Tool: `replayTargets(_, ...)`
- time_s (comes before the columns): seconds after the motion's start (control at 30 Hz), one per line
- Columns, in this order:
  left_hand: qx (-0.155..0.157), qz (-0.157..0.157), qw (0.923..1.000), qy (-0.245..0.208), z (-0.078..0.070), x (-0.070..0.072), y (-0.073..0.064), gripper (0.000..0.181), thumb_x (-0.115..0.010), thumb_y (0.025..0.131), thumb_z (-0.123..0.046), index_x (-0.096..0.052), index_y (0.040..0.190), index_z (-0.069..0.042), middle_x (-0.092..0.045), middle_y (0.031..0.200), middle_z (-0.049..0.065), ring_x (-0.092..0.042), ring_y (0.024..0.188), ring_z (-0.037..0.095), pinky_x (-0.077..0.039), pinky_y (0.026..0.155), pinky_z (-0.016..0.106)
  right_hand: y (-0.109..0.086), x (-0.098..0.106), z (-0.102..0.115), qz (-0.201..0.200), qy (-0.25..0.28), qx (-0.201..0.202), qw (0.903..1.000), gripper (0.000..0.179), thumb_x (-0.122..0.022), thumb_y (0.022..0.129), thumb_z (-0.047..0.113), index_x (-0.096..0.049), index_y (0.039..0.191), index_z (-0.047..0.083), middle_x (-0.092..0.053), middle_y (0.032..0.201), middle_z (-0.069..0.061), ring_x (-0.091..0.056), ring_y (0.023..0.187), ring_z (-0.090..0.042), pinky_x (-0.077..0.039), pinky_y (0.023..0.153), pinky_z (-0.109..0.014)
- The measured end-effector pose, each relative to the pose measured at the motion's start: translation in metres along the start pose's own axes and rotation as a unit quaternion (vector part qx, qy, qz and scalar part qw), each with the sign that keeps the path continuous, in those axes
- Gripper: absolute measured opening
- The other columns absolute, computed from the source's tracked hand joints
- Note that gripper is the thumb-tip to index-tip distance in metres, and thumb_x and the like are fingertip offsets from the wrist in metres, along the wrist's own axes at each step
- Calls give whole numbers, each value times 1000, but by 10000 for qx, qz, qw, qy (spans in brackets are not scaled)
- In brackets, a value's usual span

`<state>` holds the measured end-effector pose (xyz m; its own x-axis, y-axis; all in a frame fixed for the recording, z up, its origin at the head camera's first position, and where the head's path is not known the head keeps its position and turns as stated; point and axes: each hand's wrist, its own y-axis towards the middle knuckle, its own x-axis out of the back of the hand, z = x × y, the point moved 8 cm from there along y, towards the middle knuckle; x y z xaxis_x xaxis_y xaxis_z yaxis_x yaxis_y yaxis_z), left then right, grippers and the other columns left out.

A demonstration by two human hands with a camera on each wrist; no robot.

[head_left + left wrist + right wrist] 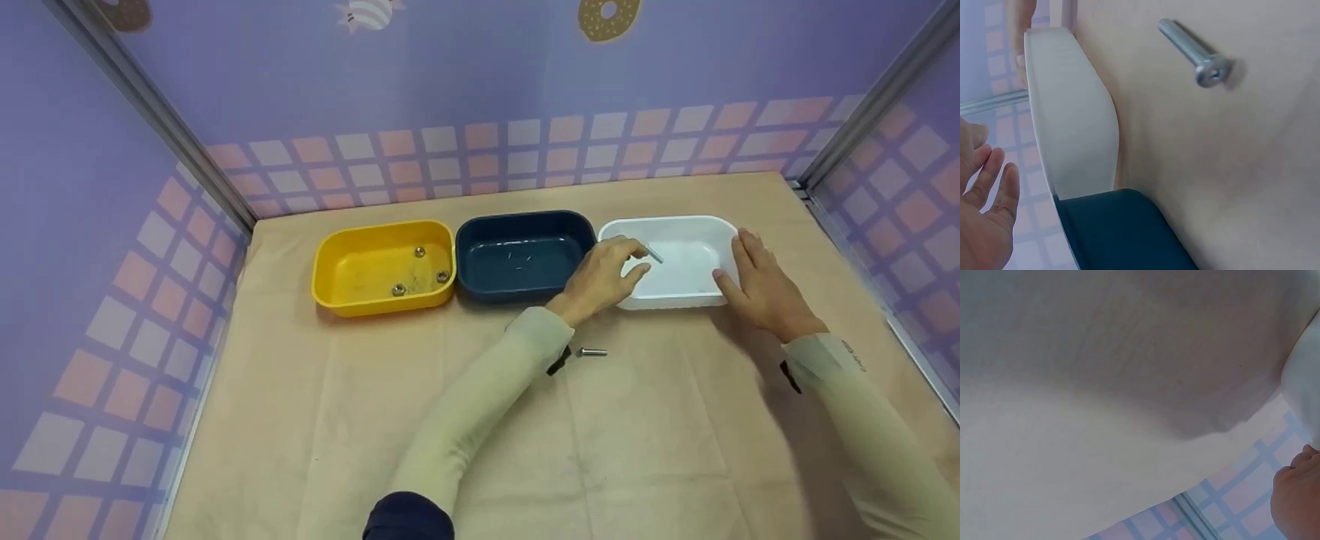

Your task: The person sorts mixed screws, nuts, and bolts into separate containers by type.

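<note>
My left hand (600, 274) is over the left side of a white bin (675, 301), thumb and forefinger apart. A small bolt (655, 255) shows just beyond those fingertips, over the bin; whether it still touches a finger is hard to make out. In the left wrist view the fingers (1008, 191) are loosely bent beside the bin's rim. With fairly straight fingers, my right hand (769, 289) rests against the white bin's right side. A second bolt (592, 352) lies on the cloth below my left wrist, its head clear in the left wrist view.
A dark blue bin (517, 294) stands against the white one, on its left. Further left, a yellow bin (360, 306) holds several nuts (398, 289). Patterned panels (480, 90) wall in the cloth-covered table (480, 465) at the back and sides.
</note>
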<state>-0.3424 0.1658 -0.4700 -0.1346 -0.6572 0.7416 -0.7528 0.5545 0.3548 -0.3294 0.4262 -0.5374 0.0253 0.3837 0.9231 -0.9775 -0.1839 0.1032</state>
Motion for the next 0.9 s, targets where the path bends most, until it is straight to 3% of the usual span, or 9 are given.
replayTargets(0.4,-532,267,9980,206,-9,9,-36,27,-68,107,-24,-74,125,-6,-75,126,6,-68,120,20,-53,106,23,0,2,-1,49,-27,22,10000,85,-39,113,47,-7,166,-12,-2,176,-33,-3,162,-55,-3,134,-62)
replayTargets(0.7,-673,341,9971,50,-6,7,-61,26,-71,105,-21,-74,123,-3,-75,121,9,-71,106,24,-54,89,19,1,1,0,26,-52,37,10000,84,-39,113,46,-8,166,-12,-5,175,-34,-6,161,-56,-4,134,-63)
replayTargets(0.9,-816,375,9960,38,-7,6,-75,26,-70,105,-22,-75,122,-4,-76,120,6,-71,110,22,-55,96,21,1,4,2,-9,-295,40,9996,84,-39,113,47,-12,165,-13,-9,174,-35,-7,161,-56,-8,132,-68)
